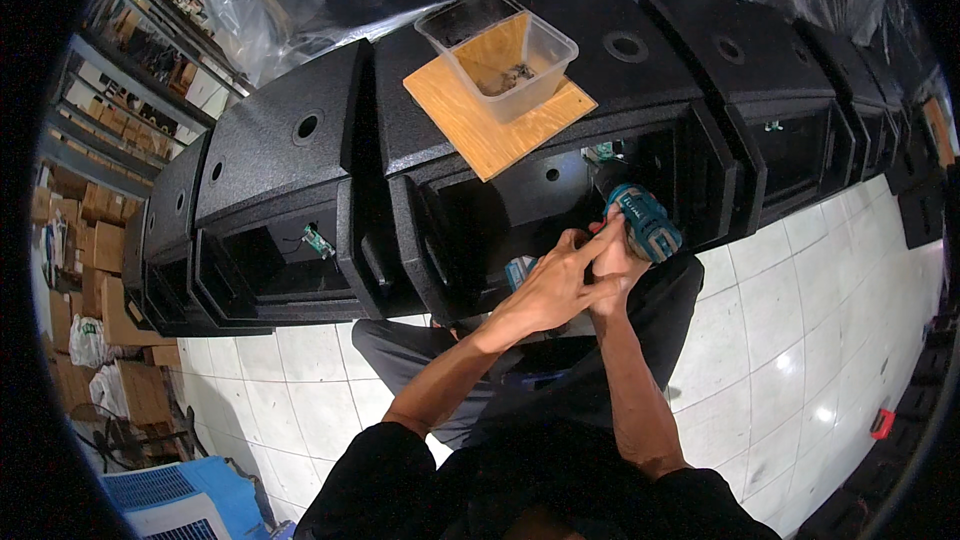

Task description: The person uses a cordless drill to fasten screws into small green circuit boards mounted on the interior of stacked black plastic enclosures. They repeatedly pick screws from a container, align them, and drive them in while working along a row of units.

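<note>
My right hand is wrapped round a teal and black cordless drill. The drill's black nose points into the open cavity of the black speaker cabinet in front of me. My left hand lies against the drill and my right hand, with its index finger and thumb stretched out and apart; its other fingers are partly bent. Beside the drill's nose, a small green circuit board shows inside the cavity. A teal block, apparently the drill's battery, shows beyond my left hand.
A clear plastic tub with small metal parts stands on a wooden board atop the cabinet. More black cabinets line up on both sides. Cardboard boxes are stacked at left, near a blue and white unit. White tiles cover the floor.
</note>
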`<state>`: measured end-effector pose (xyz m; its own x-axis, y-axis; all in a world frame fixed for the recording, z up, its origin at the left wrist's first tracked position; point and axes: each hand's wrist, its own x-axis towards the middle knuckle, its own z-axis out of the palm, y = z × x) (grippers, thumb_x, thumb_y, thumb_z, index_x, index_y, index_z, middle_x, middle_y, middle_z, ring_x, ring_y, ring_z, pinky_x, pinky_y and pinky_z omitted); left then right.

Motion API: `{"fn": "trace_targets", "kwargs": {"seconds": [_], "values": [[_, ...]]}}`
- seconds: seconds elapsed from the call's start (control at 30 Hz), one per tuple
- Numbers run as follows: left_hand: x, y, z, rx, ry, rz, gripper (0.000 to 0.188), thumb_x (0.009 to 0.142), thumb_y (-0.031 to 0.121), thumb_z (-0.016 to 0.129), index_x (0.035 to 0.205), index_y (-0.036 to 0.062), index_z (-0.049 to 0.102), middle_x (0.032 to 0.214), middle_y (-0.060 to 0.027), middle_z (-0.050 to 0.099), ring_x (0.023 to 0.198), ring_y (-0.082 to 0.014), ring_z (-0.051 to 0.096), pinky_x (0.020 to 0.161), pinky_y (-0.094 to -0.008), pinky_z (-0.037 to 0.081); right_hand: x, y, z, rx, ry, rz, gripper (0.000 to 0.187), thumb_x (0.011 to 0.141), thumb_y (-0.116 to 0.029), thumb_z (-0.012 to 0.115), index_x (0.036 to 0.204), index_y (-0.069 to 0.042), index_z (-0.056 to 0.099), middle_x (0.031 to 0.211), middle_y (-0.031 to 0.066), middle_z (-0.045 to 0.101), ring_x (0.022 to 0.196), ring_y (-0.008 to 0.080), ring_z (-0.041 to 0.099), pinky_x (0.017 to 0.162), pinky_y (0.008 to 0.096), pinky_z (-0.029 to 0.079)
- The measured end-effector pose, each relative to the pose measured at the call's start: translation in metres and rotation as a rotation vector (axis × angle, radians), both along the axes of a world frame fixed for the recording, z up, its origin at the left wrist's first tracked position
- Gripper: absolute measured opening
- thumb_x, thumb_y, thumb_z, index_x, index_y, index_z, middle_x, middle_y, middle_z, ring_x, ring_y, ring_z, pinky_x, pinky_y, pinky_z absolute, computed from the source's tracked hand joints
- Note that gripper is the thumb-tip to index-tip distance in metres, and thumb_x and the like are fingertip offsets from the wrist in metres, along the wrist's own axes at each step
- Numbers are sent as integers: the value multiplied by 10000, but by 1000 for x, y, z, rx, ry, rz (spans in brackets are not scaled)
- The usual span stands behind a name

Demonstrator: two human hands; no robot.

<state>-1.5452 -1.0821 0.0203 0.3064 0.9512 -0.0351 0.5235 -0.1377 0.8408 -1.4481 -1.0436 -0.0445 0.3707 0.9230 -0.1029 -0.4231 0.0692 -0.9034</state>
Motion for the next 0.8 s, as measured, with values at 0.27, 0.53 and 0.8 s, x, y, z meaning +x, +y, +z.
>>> {"fn": "trace_targets", "kwargs": {"seconds": [0.27, 0.53, 0.8], "values": [[0, 5, -5, -4, 0, 11, 791, 857, 429, 640, 1489, 152, 252, 1149, -326, 554, 948, -444, 519, 908, -519, 433, -2, 3, 11, -66, -39, 47, 161, 915, -159, 627, 1031, -52, 595, 926, 20, 596, 808, 126, 579, 707, 296, 483], [1, 5, -14, 90, -44, 53, 785, 835, 364, 686, 1481, 152, 293, 905, -258, 508, 816, -356, 540, 785, -448, 474, 1, 5, 1, 80, -224, 75, 134, 918, -149, 619, 967, -31, 580, 926, -3, 569, 811, 87, 519, 734, 265, 445], [0, 6, -17, 68, -78, 56, 783, 849, 382, 667, 1490, 166, 271, 975, -290, 503, 875, -410, 549, 796, -471, 471, -3, 7, 14, 53, -270, 32, 132, 912, -158, 625, 937, -34, 590, 895, -2, 576, 788, 92, 522, 718, 271, 441]]}}
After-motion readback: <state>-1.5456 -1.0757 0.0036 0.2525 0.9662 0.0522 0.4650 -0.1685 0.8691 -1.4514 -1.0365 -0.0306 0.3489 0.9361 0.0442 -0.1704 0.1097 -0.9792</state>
